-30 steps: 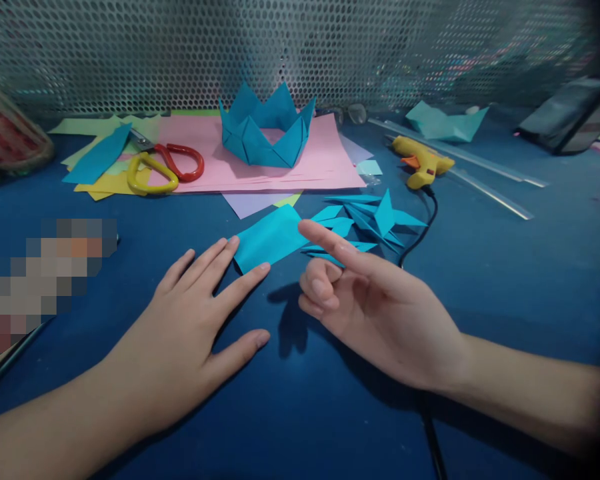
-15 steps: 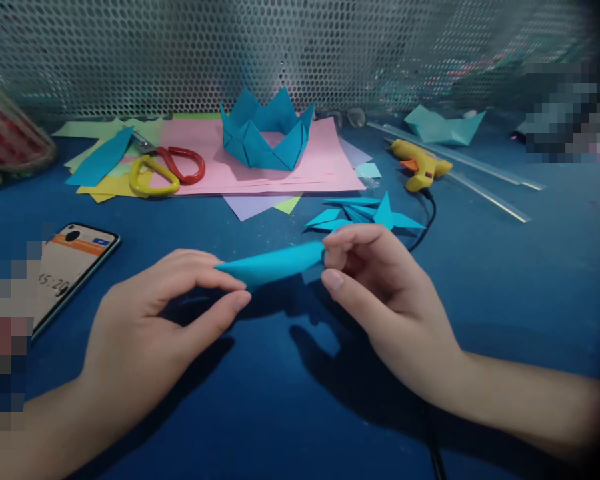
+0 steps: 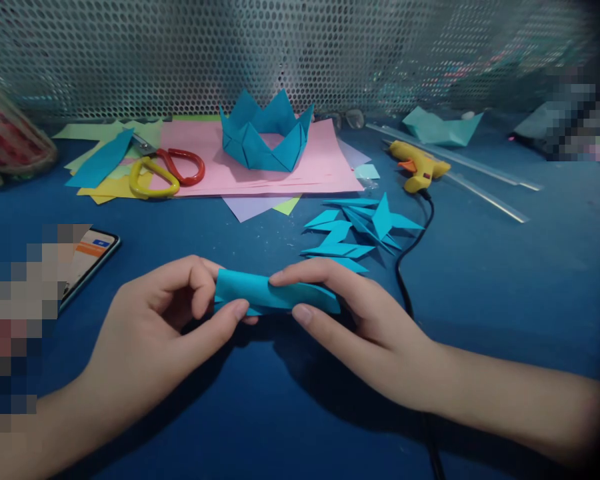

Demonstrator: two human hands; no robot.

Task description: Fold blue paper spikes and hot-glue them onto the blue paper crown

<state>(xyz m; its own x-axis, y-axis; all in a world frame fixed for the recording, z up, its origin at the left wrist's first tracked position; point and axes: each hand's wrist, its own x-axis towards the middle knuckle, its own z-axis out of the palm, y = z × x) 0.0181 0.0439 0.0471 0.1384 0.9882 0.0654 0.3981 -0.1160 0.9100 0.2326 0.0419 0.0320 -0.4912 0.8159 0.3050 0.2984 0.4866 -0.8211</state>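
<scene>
At the centre, the blue strip (image 3: 280,297) is of smooth, matt paper. The crown (image 3: 261,155) above it is also of matt paper. At upper left, the scissors (image 3: 155,192) have glossy plastic handles. The perforated panel (image 3: 180,53) along the top looks like metal.

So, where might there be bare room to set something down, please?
A wide bare patch of blue tabletop lies between the black cord, clear sticks and right forearm. A smaller one lies between the phone, scissors and left hand. It is crowded behind the right hand, around the folded blue pieces and glue gun, and across the papers at the back.
</scene>
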